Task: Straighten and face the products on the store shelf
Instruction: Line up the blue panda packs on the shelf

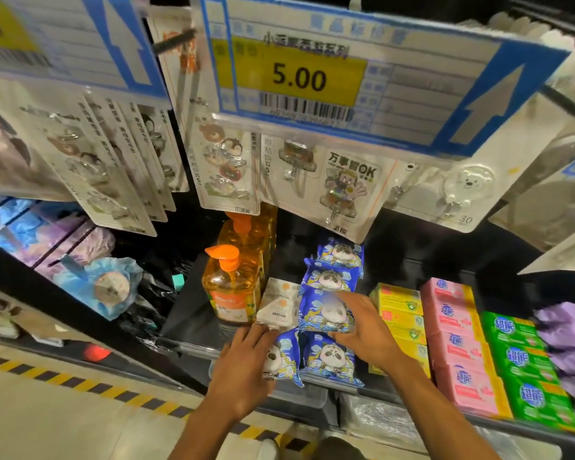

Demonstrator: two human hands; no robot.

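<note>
I am busy facing the panda row, mid-shelf [186,303]. My left hand [246,370] grips the near-left packet [283,358]; my right hand [365,330] has fingers clamped on a raised packet [324,312]. Next, I think, both must be set straight, fronts outward.

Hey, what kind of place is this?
Most likely a shop aisle: a shelf price tag reading 5.00 with a barcode, carded hooks hanging on pegs, and rows of identical pink boxes beside the panda packs that the left hand and right hand grip.
</note>
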